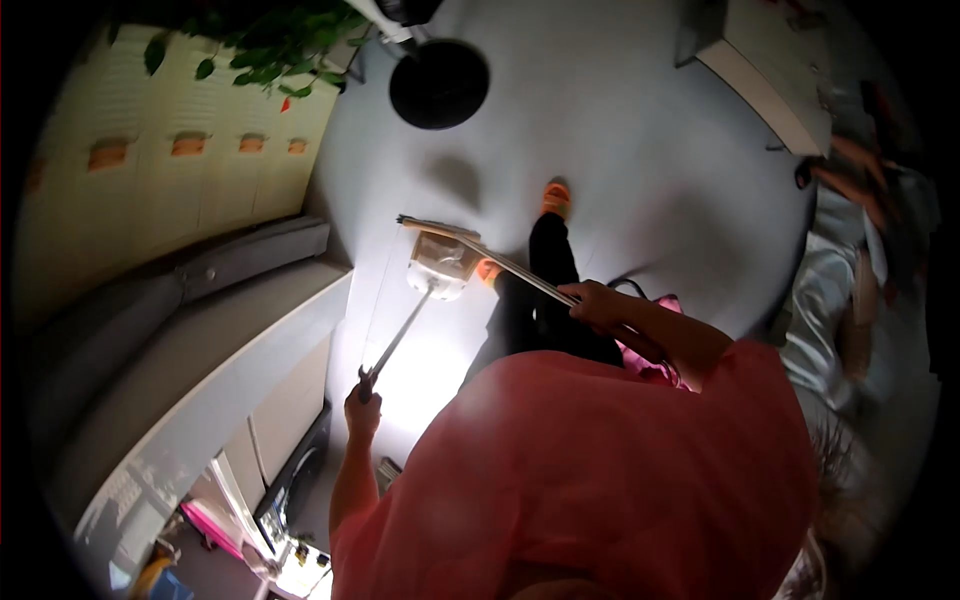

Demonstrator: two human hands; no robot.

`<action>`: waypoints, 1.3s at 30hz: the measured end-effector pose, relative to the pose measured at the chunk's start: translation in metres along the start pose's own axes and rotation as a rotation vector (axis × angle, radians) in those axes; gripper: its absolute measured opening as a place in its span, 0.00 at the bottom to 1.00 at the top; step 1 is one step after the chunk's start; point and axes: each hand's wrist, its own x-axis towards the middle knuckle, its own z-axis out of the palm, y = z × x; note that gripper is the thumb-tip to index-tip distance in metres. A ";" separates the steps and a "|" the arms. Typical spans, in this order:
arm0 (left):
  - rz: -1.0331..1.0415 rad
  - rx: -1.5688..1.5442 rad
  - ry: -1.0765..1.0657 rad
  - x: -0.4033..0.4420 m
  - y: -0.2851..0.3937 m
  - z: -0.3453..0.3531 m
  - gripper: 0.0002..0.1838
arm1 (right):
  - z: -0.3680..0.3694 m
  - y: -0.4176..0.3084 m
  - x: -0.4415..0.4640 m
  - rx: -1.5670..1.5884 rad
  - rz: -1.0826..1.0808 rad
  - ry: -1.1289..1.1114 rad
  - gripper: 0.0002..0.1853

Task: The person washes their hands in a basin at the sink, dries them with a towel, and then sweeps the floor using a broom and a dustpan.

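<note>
My left hand is closed around the upper end of the handle of a long-handled dustpan. The pan rests on the floor, its pale rear edge towards me. In my right hand is the handle of a broom, fingers wrapped round it. The broom slants down to the left, and its narrow head lies along the far edge of the pan. Whether the head touches the pan or sits just above it, I cannot tell. Any dirt in the pan is too blurred to make out.
My feet wear orange slippers, one close beside the dustpan. Ahead is a black round base. Pale cabinets, a plant and a grey padded bench line the left. A light-coloured table stands at right, near a person's arm.
</note>
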 end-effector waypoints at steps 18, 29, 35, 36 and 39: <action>0.480 0.187 -0.052 0.056 0.108 -0.011 0.07 | -0.009 0.143 -0.060 0.732 0.004 0.883 0.10; 0.648 0.298 -0.135 0.091 0.220 0.009 0.07 | -0.011 0.202 -0.011 1.552 0.215 0.835 0.04; 0.731 0.412 -0.209 0.103 0.302 0.032 0.11 | -0.006 0.158 -0.015 1.722 0.179 0.717 0.03; 0.734 0.455 -0.221 0.104 0.311 0.036 0.11 | -0.007 0.158 -0.019 1.734 0.173 0.694 0.03; 0.723 0.670 -0.246 0.120 0.358 0.050 0.09 | -0.019 0.155 -0.019 1.626 0.203 0.742 0.02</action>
